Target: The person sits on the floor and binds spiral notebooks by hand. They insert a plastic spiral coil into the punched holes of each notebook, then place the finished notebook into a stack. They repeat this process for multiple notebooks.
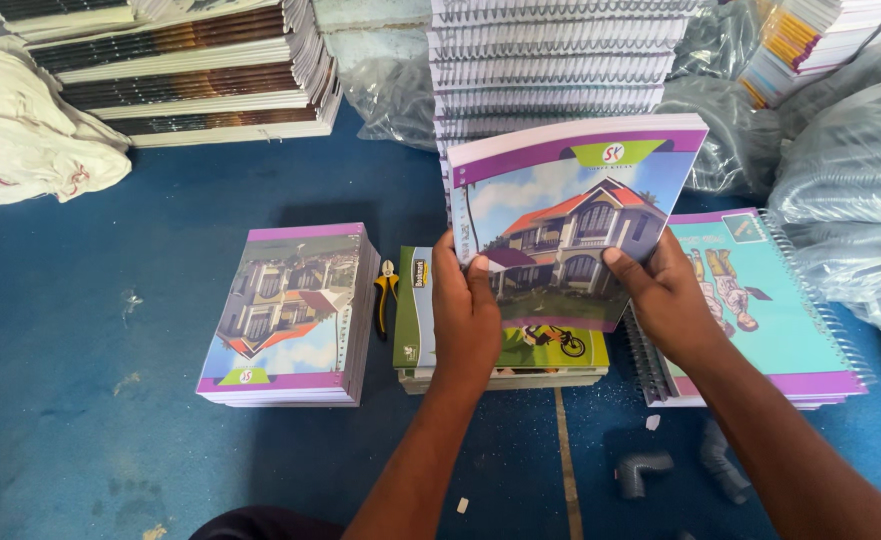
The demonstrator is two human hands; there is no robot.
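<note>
Both my hands hold up a thick notebook block point(570, 210) with a purple-edged cover picturing a house. My left hand point(465, 315) grips its lower left corner and my right hand point(665, 295) grips its lower right edge. The block is tilted above a low stack with a green cover point(550, 350) on the blue floor. To the left sits a stack of the same house-cover notebooks point(285, 315). To the right lies a stack of spiral-bound notebooks with a teal cover point(760, 300).
Yellow-handled pliers point(386, 292) lie between the left stack and the green stack. Tall piles of spiral notebooks point(555, 70) and printed covers point(190, 70) stand behind. White cloth point(30, 130) lies far left, plastic-wrapped bundles point(850, 160) on the right, grey pipe elbows point(645, 470) near my right arm.
</note>
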